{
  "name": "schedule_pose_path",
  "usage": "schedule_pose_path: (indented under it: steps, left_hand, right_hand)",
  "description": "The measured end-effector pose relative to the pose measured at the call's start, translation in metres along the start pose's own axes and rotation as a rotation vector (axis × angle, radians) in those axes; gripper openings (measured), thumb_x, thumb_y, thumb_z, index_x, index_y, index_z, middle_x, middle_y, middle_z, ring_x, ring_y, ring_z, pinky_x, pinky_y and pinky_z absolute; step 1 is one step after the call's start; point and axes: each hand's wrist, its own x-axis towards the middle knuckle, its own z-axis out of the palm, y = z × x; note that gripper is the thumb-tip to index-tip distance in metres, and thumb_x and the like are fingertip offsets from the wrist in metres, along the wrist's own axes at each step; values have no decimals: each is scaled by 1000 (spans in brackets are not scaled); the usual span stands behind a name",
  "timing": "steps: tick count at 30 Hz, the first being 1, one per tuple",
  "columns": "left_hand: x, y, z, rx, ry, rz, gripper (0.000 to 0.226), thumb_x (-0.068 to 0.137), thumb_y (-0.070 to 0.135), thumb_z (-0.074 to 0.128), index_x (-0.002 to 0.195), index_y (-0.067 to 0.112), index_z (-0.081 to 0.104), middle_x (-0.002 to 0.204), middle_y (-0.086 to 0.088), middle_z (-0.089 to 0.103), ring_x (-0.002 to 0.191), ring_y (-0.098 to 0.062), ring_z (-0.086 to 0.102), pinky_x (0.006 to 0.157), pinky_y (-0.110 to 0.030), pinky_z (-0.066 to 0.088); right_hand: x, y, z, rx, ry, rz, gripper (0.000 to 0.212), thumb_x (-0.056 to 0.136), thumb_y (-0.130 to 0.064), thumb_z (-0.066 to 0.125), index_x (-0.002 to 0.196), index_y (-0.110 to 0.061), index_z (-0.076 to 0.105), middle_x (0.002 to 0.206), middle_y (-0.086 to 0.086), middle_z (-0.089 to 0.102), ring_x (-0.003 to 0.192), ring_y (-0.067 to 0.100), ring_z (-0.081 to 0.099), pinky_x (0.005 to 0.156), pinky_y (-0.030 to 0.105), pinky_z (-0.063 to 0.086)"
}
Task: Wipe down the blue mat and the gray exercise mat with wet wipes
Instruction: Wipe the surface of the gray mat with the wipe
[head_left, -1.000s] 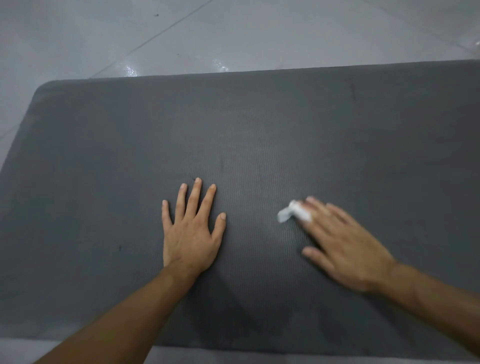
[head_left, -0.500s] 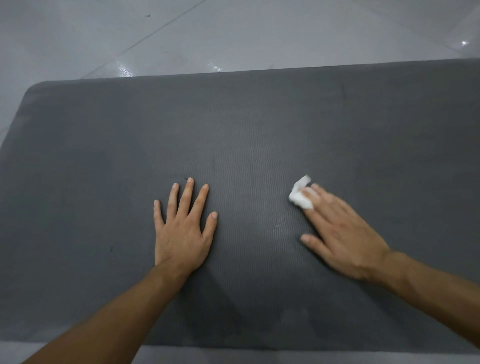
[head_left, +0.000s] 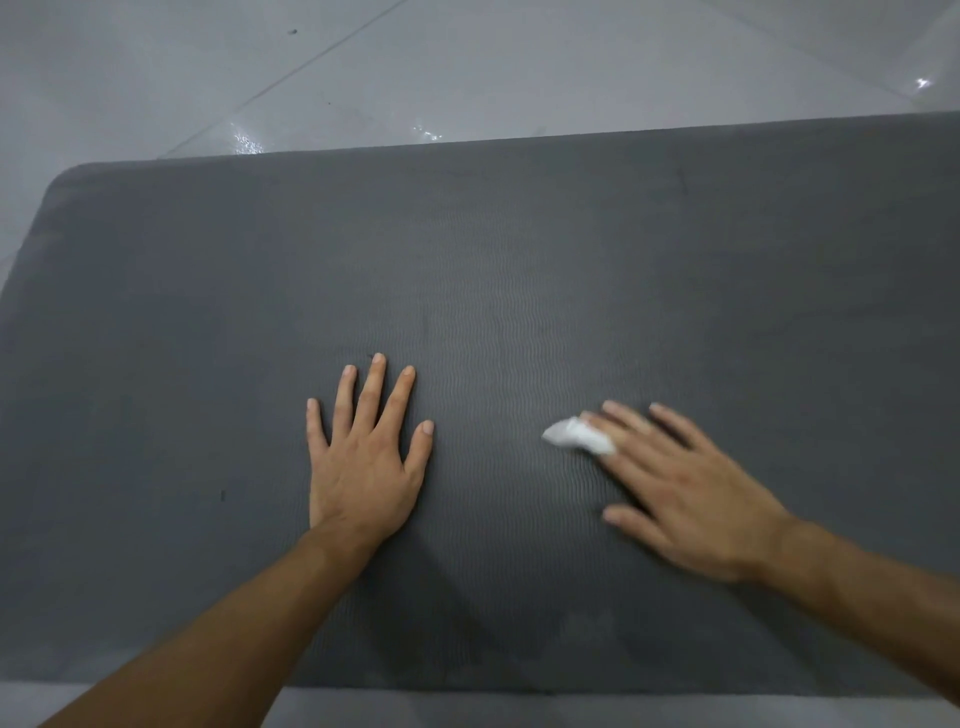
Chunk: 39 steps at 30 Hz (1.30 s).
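As two hands (head_left: 363, 467) (head_left: 696, 499) press mat (head_left: 208, 312), one wipe (head_left: 574, 435)

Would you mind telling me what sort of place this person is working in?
Probably an indoor room, perhaps a home or gym: a gray exercise mat lies on a glossy pale tiled floor with grout lines showing.

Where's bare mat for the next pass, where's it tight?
Bare: gray mat from the fingertips to its far edge; from left hand to the rounded left end; right of right hand. Tight: between the hands, where the wet wipe sits; near edge, crossed by forearms.
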Motion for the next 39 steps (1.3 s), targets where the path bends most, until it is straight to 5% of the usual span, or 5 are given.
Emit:
schedule_pose_path:
  steps: [8, 13, 20, 26, 39]
  left_hand:
    - [0, 0, 1, 7, 2, -5, 67, 103, 63, 14, 165, 38, 11, 174, 8, 1, 160, -18, -6, 127, -60, 4]
    - [0, 0, 2, 1, 11, -1, 67, 103, 63, 14, 165, 37, 12, 174, 7, 3, 160, -19, -4, 127, -60, 3]
    - [0, 1, 1, 3, 1, 0, 68, 102, 64, 10, 165, 38, 10, 174, 8, 1, 160, -18, -7, 127, -60, 2]
    - [0, 1, 0, 6, 2, -5, 68, 102, 64, 10, 165, 38, 9, 174, 8, 0, 160, -18, -7, 127, -60, 2]
    - [0, 2, 1, 9, 5, -10, 68, 102, 64, 11, 165, 38, 11, 174, 8, 2, 160, -18, -6, 127, -60, 4]
  right_hand:
    - [-3, 97, -18, 122, 40, 518, 77, 102, -67, 12, 167, -25, 8, 173, -7, 14, 160, 20, 11, 127, 45, 16]
    - [-13, 55, -13, 236, 31, 360, 77, 101, -71, 19, 166, -35, 1, 172, -3, 14, 161, 19, 3, 127, 43, 17]
    - [-39, -51, 5, 84, -63, -181, 84, 100, -75, 34, 163, -18, 31, 174, 1, 11, 160, 27, 10, 123, 43, 20]
    - [-36, -57, 9, -18, -24, -306, 79, 102, -73, 33, 153, -15, 50, 173, 2, 17, 159, 25, 16, 120, 44, 23]
    - [45, 86, -18, 113, 65, 519, 81, 100, -68, 13, 166, -21, 11, 173, 0, 14, 160, 22, 8, 128, 42, 11]
